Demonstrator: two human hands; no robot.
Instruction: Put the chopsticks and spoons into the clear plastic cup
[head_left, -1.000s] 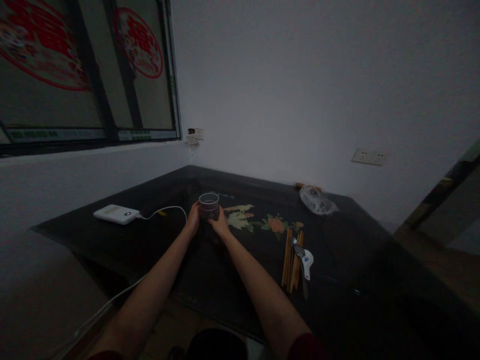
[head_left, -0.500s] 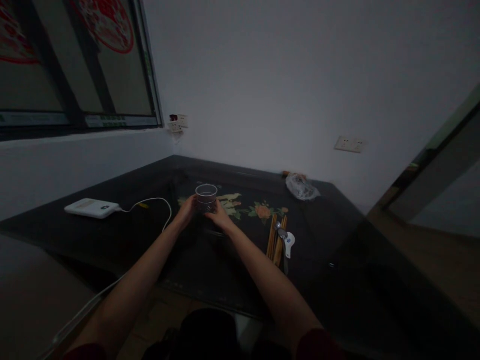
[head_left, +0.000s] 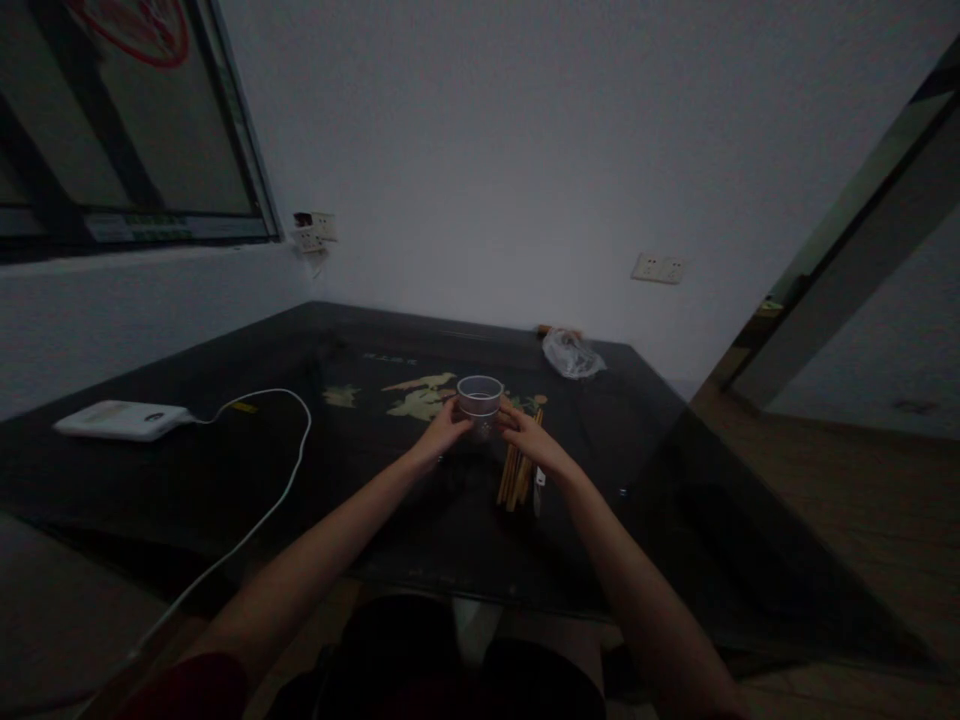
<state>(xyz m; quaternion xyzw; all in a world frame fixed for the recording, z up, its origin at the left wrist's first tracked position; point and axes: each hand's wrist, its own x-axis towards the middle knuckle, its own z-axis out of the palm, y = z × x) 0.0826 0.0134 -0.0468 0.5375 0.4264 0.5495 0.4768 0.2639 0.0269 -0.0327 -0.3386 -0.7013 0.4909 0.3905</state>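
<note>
A clear plastic cup (head_left: 481, 398) stands upright between my two hands, near the middle of the dark table. My left hand (head_left: 448, 427) grips it from the left side, thumb towards me. On the other side my right hand (head_left: 523, 432) has its fingers against the cup's right wall. Just below the right hand lie several wooden chopsticks (head_left: 514, 478), their far ends partly covered by it. A white spoon (head_left: 539, 480) shows only in part beside them, behind the right wrist.
On the black table (head_left: 390, 530) at left lies a white power bank (head_left: 124, 420) with a white cable (head_left: 300, 450) running off the near edge. A crumpled clear plastic bag (head_left: 571, 354) sits near the back wall. Wall sockets (head_left: 658, 268) are above it.
Both hands have shifted to the right with the cup, which is now closer to the chopsticks. The view has turned slightly to the right.
</note>
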